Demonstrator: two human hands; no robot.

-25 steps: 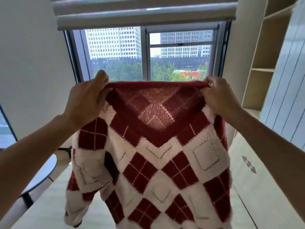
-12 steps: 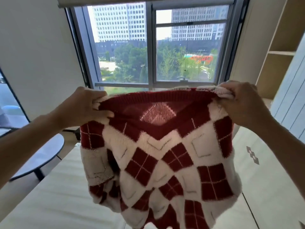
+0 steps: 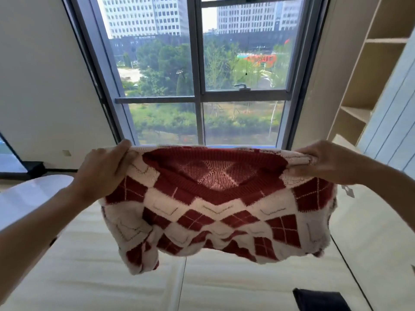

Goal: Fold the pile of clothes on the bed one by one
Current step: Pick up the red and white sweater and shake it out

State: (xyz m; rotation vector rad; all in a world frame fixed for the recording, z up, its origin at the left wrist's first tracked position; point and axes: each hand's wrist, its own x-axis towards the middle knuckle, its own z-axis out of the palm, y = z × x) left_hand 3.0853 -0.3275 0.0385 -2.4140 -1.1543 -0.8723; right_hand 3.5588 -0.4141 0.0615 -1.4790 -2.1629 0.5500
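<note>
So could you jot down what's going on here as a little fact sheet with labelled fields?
garment: red and white argyle V-neck sweater, held up in the air, front facing the camera
left hand: gripping the sweater's left shoulder
right hand: gripping its right shoulder
below: pale bed
also on bed: dark garment, bottom right
background: large window; wooden shelves on the right
</note>
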